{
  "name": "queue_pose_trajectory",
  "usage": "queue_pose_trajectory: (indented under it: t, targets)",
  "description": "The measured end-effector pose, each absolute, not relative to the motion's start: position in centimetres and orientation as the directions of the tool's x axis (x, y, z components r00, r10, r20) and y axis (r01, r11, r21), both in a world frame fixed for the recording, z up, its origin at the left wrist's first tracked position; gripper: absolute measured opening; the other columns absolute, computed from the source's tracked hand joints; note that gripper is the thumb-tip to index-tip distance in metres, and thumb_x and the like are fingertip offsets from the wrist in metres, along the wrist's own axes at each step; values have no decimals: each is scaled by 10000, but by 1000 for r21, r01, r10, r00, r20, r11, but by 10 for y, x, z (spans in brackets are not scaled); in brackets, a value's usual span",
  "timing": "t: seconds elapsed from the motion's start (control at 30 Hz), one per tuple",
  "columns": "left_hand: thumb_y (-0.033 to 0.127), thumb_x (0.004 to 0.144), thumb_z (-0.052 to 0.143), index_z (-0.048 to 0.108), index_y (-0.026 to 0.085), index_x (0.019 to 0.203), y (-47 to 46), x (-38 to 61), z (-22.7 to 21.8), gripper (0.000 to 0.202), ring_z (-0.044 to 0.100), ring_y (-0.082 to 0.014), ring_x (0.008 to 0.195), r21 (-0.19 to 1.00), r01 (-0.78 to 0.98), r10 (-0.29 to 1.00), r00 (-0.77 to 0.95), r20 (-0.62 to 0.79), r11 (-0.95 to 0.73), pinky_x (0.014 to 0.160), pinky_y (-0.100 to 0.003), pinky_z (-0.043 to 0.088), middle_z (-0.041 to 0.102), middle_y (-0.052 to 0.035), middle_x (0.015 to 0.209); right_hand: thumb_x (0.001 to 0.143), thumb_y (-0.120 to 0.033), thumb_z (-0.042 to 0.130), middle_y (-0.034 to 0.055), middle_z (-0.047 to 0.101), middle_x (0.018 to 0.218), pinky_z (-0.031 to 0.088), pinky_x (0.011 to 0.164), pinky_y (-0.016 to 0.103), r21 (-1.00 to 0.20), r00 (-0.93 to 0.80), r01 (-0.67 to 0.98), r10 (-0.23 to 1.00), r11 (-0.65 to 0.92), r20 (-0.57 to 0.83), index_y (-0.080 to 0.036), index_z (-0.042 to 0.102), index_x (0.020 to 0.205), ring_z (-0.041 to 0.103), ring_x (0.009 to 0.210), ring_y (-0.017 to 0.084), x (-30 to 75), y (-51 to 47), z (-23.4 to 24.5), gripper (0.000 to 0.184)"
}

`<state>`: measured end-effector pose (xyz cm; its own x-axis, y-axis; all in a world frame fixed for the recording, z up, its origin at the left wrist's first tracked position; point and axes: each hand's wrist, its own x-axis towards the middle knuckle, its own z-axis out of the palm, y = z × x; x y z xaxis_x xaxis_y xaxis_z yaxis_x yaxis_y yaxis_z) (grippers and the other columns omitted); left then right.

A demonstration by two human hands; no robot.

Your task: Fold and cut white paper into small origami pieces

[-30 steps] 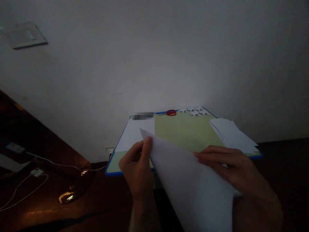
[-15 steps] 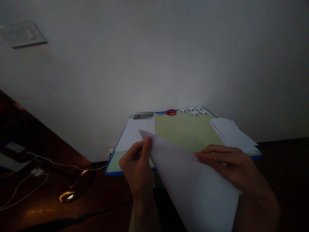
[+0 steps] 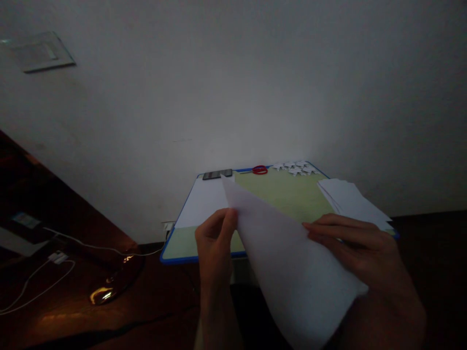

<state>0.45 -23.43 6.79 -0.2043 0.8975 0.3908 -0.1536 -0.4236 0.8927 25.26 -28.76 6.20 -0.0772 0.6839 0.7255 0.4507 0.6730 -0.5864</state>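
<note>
A white sheet of paper (image 3: 288,257) is held up in the air in front of the small table, one pointed corner toward the phone. My left hand (image 3: 217,238) pinches its left edge between thumb and fingers, below that corner. On the upper right edge, my right hand (image 3: 350,248) grips the paper with thumb and fingertips. The sheet bends and hangs down toward me, its lower end cut off by the frame. Whether it is folded I cannot tell.
The green table (image 3: 280,189) with a blue rim stands against the wall. It bears a phone (image 3: 217,174), a flat white sheet (image 3: 199,201), red-handled scissors (image 3: 260,170), several folded paper shapes (image 3: 295,167) and a stack of paper (image 3: 353,201). White cables (image 3: 98,249) run at left.
The paper has shifted slightly right, and its pointed corner stands higher. My left hand grips it farther below that corner; my right hand has moved a little right with it.
</note>
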Motion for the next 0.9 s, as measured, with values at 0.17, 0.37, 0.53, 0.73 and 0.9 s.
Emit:
queue_pose_trajectory:
  t: [0.17,0.37,0.53,0.73,0.9]
  targets:
    - [381,818,873,821,213,752,-237,3,70,188,671,-124,682,869,-126,869,-213,447,-478,626,-203,542,773,-4,740,933,-116,730,-59,822,1019,635,667,197,-563,-86,499,684,659,724,-456,800,1156,790,859,134,257,-285,56,412]
    - [328,834,858,830,225,779,-239,4,72,120,698,-118,671,865,-21,837,-265,478,-501,618,-185,554,796,2,743,940,-111,722,-78,817,1011,634,686,195,-564,-80,491,679,664,730,-479,785,1172,784,866,123,257,-285,56,439]
    - [422,917,773,831,209,865,-237,4,75,227,713,-138,745,857,-28,850,-148,505,-514,665,-209,566,802,-23,817,925,-126,741,-73,818,1000,630,690,204,-564,-13,516,664,645,748,-462,805,1133,780,843,123,255,-286,57,401]
    - [438,934,753,778,191,761,-236,2,73,304,642,-124,691,869,17,869,-17,494,-494,645,-213,505,726,4,719,912,-136,755,-64,822,1004,630,704,217,-562,53,538,641,628,766,-445,815,1116,781,855,131,252,-287,59,374]
    - [420,927,766,810,204,788,-233,2,64,261,642,-140,689,874,97,869,-105,484,-476,636,-238,473,763,-1,741,912,-132,755,-53,826,990,626,687,218,-544,11,535,639,646,769,-433,814,1132,782,834,131,253,-284,59,378]
